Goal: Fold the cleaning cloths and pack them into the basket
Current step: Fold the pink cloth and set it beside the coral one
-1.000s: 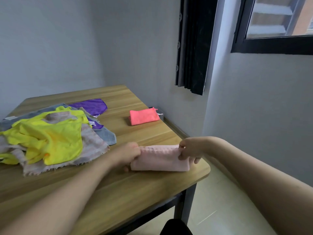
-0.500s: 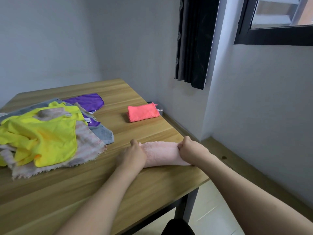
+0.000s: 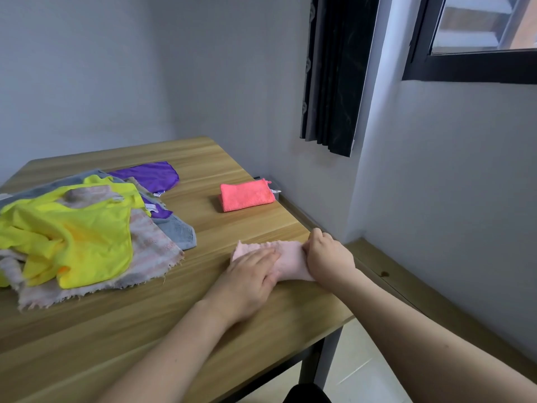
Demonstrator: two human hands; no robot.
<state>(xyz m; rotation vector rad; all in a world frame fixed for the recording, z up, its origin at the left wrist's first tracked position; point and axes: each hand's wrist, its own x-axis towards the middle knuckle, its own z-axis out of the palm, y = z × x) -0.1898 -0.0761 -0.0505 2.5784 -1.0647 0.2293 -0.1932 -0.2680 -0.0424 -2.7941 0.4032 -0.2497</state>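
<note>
A pale pink cloth (image 3: 287,258), folded into a narrow strip, lies near the right edge of the wooden table (image 3: 203,324). My left hand (image 3: 250,279) lies flat on its left half with straight fingers, pressing it down. My right hand (image 3: 327,257) grips the cloth's right end with curled fingers. A folded coral cloth (image 3: 247,195) sits farther back by the table's right edge. To the left is a loose heap: a yellow cloth (image 3: 72,231) on top of a striped beige cloth (image 3: 151,251), a grey cloth (image 3: 180,232) and a purple cloth (image 3: 151,175). No basket is in view.
A grey wall runs close along the table's right side, with a dark curtain (image 3: 334,74) and a black-framed window (image 3: 470,39) above. A wooden ledge (image 3: 406,283) lies low on the right, over tiled floor.
My left hand let go of the cloth's left end and now lies flat on top of it. The cloth went from held just above the table to pressed down on it.
</note>
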